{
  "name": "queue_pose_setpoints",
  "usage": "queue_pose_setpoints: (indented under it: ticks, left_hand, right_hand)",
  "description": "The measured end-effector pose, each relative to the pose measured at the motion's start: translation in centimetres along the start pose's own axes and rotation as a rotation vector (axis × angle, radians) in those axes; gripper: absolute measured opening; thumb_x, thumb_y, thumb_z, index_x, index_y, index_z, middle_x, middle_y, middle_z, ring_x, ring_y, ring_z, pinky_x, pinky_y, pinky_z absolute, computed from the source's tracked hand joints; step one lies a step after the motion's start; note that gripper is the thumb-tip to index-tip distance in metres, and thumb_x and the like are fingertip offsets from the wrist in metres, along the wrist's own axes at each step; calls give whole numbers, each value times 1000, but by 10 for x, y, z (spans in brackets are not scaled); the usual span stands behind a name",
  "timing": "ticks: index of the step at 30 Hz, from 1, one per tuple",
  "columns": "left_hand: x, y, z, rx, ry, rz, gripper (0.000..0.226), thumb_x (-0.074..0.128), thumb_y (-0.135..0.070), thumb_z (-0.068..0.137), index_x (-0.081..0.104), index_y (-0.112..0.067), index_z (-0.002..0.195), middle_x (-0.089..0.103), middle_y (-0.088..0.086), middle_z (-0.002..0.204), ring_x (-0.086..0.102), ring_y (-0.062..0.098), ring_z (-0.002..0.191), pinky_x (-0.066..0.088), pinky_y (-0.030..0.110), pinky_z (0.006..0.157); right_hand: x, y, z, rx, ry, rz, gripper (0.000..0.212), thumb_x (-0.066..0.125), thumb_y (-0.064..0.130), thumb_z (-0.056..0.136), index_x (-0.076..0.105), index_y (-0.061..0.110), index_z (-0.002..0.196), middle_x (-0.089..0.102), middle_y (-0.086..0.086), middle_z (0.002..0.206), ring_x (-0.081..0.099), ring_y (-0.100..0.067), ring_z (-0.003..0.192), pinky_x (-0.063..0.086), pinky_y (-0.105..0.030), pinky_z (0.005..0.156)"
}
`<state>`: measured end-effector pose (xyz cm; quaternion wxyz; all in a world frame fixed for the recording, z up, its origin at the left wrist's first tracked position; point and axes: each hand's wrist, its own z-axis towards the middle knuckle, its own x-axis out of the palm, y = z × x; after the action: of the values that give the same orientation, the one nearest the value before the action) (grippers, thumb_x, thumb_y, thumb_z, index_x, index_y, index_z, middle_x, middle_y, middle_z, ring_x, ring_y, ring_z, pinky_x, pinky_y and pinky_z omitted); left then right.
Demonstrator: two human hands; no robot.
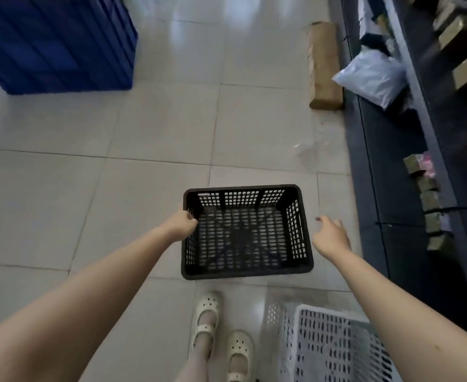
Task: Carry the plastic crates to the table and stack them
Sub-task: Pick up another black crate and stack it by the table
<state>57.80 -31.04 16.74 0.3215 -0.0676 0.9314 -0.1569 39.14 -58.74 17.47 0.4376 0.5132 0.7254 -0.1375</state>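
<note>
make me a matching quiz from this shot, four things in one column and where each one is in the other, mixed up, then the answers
Things
1. black crate
2. white crate
3. blue crates
4. left hand

Places
A. far left, stacked on the floor
B. gripping the rim of the black crate
C. bottom right, beside the shoes
D. middle of the view, between the two hands

Pairs: 1-D, 2-C, 3-A, 4-B

The right hand is open and apart from the black crate.
</note>
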Motion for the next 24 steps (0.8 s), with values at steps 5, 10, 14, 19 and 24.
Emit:
queue_pose_setpoints:
  ticks: [5, 10, 14, 19, 24]
  left_hand:
    - [48, 43, 133, -93, -93, 162, 43, 42, -24, 91, 52, -10, 130, 32, 25, 151, 14, 33, 147, 17, 40, 117]
    - [108, 98, 213, -314, -68, -83, 62, 49, -10, 93, 19, 2, 147, 34, 23, 146, 33, 36, 137, 29, 37, 110]
    - [138, 134, 231, -376, -44, -99, 19, 47, -2, 86, 47, 5, 104, 46, 20, 98, 47, 30, 94, 38, 33, 78]
    - [116, 140, 239, -333, 52, -329, 19, 41, -3, 84, 59, 0, 79, 59, 18, 82, 56, 28, 76, 48, 34, 67]
    - [95, 148, 228, -280, 5, -255, 31, 48, -14, 68, 66, 1, 87, 70, 18, 89, 67, 34, 84, 58, 40, 77]
  right_hand:
    - [89, -17, 112, 143, -65, 57, 64, 55, 22, 85, 35, 19, 146, 25, -17, 151, 35, -39, 133, 30, -44, 109]
    - [167, -30, 185, 348, -64, 158, 66, 56, 30, 89, 28, 9, 145, 35, -20, 147, 37, -39, 133, 28, -48, 109]
    - [202, -37, 202, 517, -114, 237, 64, 54, 30, 87, 34, 0, 139, 30, -16, 144, 39, -36, 128, 27, -51, 110]
    - [182, -39, 228, 586, -68, 351, 57, 51, 19, 84, 40, -3, 136, 32, -21, 144, 47, -41, 122, 41, -43, 101]
    - [165, -46, 213, 597, -81, 378, 53, 50, 12, 85, 43, -7, 133, 38, -23, 141, 52, -43, 116, 45, -41, 96]
